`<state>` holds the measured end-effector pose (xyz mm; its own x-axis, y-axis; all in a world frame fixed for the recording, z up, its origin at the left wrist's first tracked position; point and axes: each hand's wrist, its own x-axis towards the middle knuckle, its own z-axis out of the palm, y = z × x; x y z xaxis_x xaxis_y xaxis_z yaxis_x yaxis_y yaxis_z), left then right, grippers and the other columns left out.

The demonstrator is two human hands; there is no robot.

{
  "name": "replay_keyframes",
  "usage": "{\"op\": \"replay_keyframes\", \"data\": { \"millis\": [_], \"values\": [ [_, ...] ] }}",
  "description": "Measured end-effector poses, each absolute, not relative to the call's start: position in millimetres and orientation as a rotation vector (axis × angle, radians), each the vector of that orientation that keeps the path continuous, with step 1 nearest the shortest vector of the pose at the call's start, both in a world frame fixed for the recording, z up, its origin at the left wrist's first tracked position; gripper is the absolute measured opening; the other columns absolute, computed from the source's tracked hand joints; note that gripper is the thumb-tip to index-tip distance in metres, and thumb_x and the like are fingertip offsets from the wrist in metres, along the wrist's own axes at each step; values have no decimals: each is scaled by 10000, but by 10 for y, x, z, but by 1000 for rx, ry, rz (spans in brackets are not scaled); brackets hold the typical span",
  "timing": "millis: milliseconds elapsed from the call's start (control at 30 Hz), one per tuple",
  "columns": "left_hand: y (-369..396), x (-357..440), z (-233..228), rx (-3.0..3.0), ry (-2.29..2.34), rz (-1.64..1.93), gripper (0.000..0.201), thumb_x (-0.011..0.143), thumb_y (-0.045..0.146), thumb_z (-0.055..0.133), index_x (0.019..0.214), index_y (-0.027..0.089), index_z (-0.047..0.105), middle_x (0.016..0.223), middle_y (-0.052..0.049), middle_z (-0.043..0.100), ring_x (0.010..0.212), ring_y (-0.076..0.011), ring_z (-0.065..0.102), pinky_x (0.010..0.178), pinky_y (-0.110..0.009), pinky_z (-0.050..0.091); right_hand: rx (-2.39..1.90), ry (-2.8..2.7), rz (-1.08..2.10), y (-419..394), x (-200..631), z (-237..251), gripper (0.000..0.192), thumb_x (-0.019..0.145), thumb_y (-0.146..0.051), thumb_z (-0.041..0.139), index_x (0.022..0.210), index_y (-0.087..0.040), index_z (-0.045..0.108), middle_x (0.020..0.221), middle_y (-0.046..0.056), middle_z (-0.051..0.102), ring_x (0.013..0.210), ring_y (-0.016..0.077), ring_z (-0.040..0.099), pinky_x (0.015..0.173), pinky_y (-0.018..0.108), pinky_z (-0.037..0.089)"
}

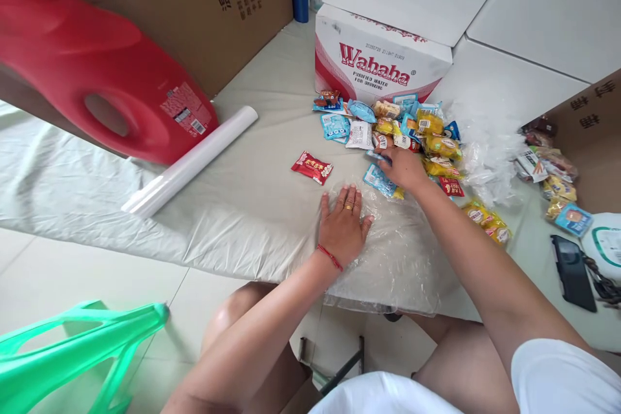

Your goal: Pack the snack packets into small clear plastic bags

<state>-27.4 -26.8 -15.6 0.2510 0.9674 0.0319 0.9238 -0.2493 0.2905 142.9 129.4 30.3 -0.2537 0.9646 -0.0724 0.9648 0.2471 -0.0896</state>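
The right hand reaches into the heap of snack packets, fingers on a blue packet, grip seemingly half closed. The left hand lies open, flattening a clear plastic bag on the worktop. Next: lift a packet cleanly. A Wahaha carton stands shut behind.

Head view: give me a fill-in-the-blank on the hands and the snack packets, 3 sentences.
1. The left hand lies flat, palm down, on a clear ____ bag.
2. The right hand reaches into the pile of snack packets in front of the box printed ____.
3. One packet lying apart from the pile, to its left, is ____ in colour.

Missing words: plastic; Wahaha; red
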Motion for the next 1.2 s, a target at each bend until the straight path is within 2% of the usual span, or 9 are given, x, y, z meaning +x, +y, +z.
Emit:
{"op": "replay_keyframes", "data": {
  "millis": [100, 300, 400, 500, 600, 733, 1000, 1100, 1200],
  "values": [
    [-274, -295, -151, 2322, 1762, 302, 649, 1061, 477, 176, 1588, 139, 346, 1682, -103, 293, 1579, -254, 223, 1261, -651, 133, 2085, 2591, -145, 1156, 1545, 490, 428, 1034, -401, 423, 1260, -213, 734, 1148, 117, 759, 1058, 313, 681, 901, 395, 497],
    [-272, -288, -139, 2317, 1772, 297, 609, 1062, 417, 191, 1587, 157, 356, 1681, -100, 298, 1571, -271, 247, 1256, -669, 118, 2190, 2967, -136, 213, 1677, 831, 452, 1063, -415, 363, 1380, -276, 654, 1289, 87, 706, 1195, 307, 632, 1018, 459, 482],
    [-261, -282, -138, 2319, 1780, 305, 601, 1057, 397, 207, 1593, 165, 350, 1680, -104, 301, 1568, -283, 256, 1254, -675, 115, 2030, 2995, -131, -241, 1636, 640, 430, 1050, -343, 409, 1422, -303, 620, 1415, 73, 643, 1242, 308, 590, 1068, 496, 458],
    [-240, -300, -143, 2325, 1799, 311, 591, 1056, 378, 216, 1592, 177, 359, 1676, -102, 306, 1569, -285, 257, 1252, -679, 96, 1810, 2935, -205, -477, 1635, 255, 433, 1040, -272, 423, 1426, -309, 617, 1499, 59, 578, 1184, 308, 601, 1018, 527, 478],
    [-216, -346, -146, 2310, 1837, 305, 586, 1059, 399, 214, 1586, 202, 379, 1667, -102, 324, 1562, -296, 275, 1244, -694, 84, 1596, 2926, -308, -561, 1702, -65, 422, 1038, -325, 468, 1434, -293, 608, 1533, 54, 544, 1182, 318, 581, 985, 540, 483],
    [-201, -396, -146, 2306, 1868, 298, 605, 1061, 432, 208, 1590, 180, 360, 1662, -116, 329, 1551, -298, 300, 1235, -705, 100, 1540, 2993, -422, -601, 1797, -203, 450, 1033, -373, 499, 1457, -245, 582, 1546, 49, 532, 1241, 309, 531, 1041, 528, 462],
    [-203, -384, -172, 2322, 1884, 329, 630, 1060, 451, 209, 1586, 138, 359, 1652, -145, 333, 1546, -303, 309, 1234, -706, 89, 1596, 2955, -568, -654, 1727, -22, 403, 1026, -307, 491, 1400, -257, 632, 1502, 78, 573, 1169, 308, 576, 976, 535, 502],
    [-204, -382, -174, 2316, 1880, 321, 651, 1054, 483, 222, 1591, 139, 349, 1656, -147, 323, 1549, -312, 301, 1234, -709, 80, 1653, 2988, -766, -519, 1769, 139, 347, 1031, -334, 492, 1312, -249, 677, 1347, 82, 682, 1110, 271, 617, 971, 477, 510],
    [-207, -378, -175, 2311, 1879, 317, 680, 1041, 518, 256, 1599, 138, 333, 1659, -157, 315, 1552, -339, 287, 1227, -723, 77, 1960, 2922, -677, -187, 1837, 276, 312, 1028, -307, 468, 1177, -219, 727, 1135, 86, 754, 1043, 263, 630, 960, 438, 498]
  ]
}}
